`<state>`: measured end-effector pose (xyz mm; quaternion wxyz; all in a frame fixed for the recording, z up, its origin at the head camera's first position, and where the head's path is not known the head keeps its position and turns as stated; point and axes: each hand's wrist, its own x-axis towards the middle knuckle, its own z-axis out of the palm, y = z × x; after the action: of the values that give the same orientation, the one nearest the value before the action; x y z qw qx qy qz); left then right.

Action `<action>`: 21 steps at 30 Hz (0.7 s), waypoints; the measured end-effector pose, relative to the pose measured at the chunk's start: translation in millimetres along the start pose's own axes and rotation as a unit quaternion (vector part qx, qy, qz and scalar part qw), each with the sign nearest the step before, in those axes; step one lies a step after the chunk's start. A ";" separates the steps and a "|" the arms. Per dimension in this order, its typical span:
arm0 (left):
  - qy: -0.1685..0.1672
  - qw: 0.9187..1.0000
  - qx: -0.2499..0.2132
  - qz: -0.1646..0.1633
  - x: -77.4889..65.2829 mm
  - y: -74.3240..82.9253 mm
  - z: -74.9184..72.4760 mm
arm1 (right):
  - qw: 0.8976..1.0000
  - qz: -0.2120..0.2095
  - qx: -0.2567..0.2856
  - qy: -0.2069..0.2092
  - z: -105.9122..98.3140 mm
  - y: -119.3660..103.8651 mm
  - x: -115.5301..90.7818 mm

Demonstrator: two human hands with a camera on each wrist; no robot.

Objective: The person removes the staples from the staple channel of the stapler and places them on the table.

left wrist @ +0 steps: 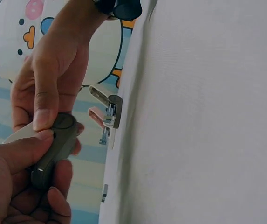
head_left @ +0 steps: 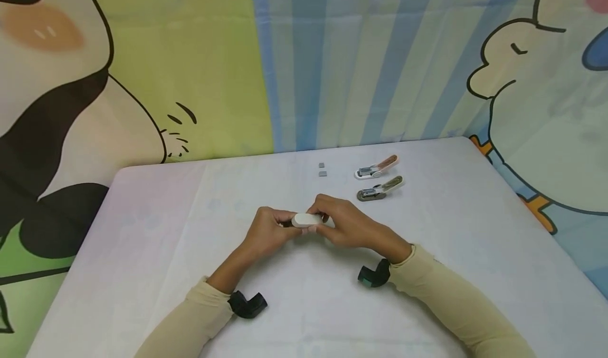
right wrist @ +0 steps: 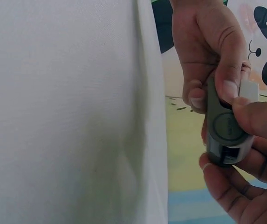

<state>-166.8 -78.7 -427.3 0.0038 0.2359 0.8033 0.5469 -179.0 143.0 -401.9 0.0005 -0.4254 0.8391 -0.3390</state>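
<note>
Both hands meet above the table and hold one small stapler between them. Its grey-green body has a round button-like end, with a pale lever along one side. My left hand grips one end between thumb and fingers. At the other end, my right hand pinches it, thumb close to the left thumb. The right wrist view shows an opening at the tip of the stapler, with right fingers curled beneath it. Fingers hide part of the body in every view.
Behind the right hand lie two opened staplers, one pink and white, one grey-green. Left of them sit two small grey staple strips. A white cloth covers the table; a printed curtain hangs behind it.
</note>
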 end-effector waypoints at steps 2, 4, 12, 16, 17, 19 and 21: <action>0.011 1.000 -0.003 0.006 0.7 1.1 1.1 | 1.000 -0.010 0.022 0.018 -0.5 1.6 -0.8; 0.015 1.000 -0.004 0.011 1.4 1.8 1.6 | 0.998 -0.018 0.043 0.034 -1.0 3.2 -1.0; -0.005 0.999 -0.036 -0.007 2.8 -1.5 0.7 | 0.999 0.002 0.032 0.010 -2.0 2.1 -0.5; -0.024 0.999 -0.040 -0.007 2.8 -6.6 2.2 | 0.999 0.001 -0.032 -0.018 -2.8 -1.9 -0.9; -0.027 0.999 -0.038 -0.004 2.8 -7.6 2.5 | 0.999 -0.005 -0.043 -0.019 -3.2 -3.0 -0.9; -0.030 0.999 -0.033 -0.002 2.9 -8.8 2.9 | 0.998 -0.015 -0.057 -0.016 -4.2 -4.7 -0.6; -0.030 0.999 -0.029 -0.001 3.2 -9.9 3.0 | 0.998 -0.021 -0.053 -0.011 -5.5 -5.6 -0.3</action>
<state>-172.6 -77.7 -436.4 0.0355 0.2515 0.7869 0.5623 -176.4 144.1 -394.5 -0.0201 -0.4460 0.8469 -0.2890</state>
